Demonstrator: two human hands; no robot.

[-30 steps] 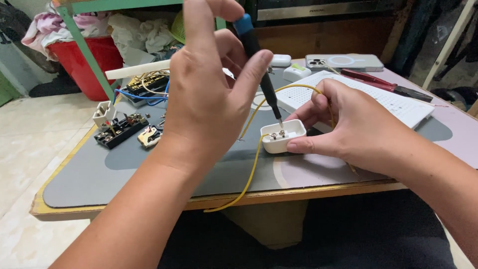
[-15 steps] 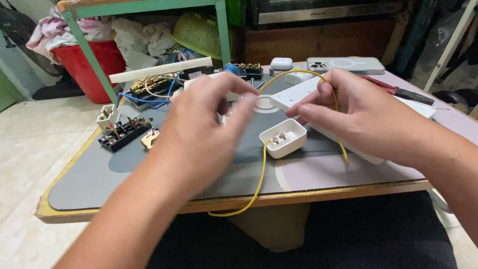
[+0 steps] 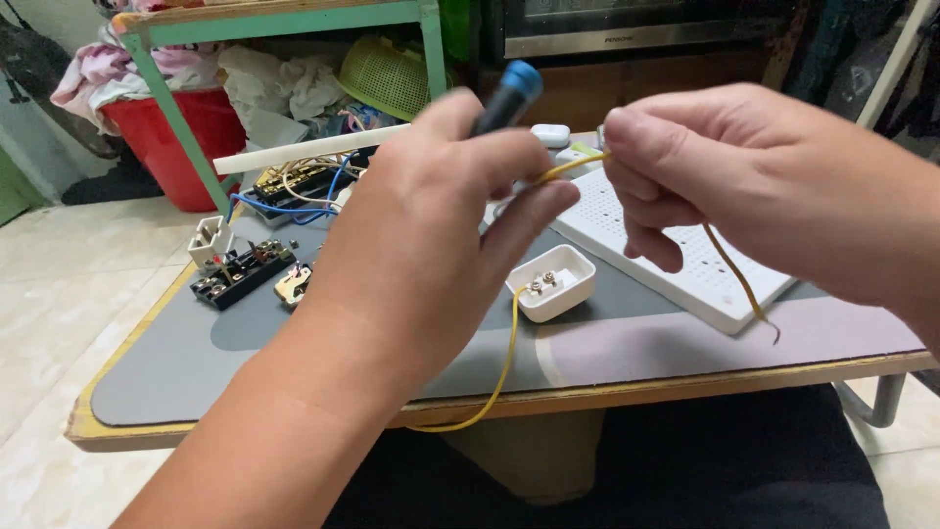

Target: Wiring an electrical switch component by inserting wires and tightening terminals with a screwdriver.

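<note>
The left hand [image 3: 431, 245] is closed around a screwdriver [image 3: 507, 96], whose blue cap sticks up above the fingers, and its fingertips also pinch the yellow wire [image 3: 509, 348]. The right hand [image 3: 744, 186] is closed on the same wire a little further along, above the white board [image 3: 685, 255] at the far right side of the tabletop [image 3: 323, 372].

From the left hand the wire drops to the white box [image 3: 550, 282], which lies open near the middle of the tabletop, and a loop of it hangs over the near edge. The other end hangs free under the right hand.

The box is light and nothing holds it down, so I judge that a pull on the wire may drag or tip it. The wire may also slip out of its terminal. The screwdriver shares one hand with the wire, so this grip may fail.
</note>
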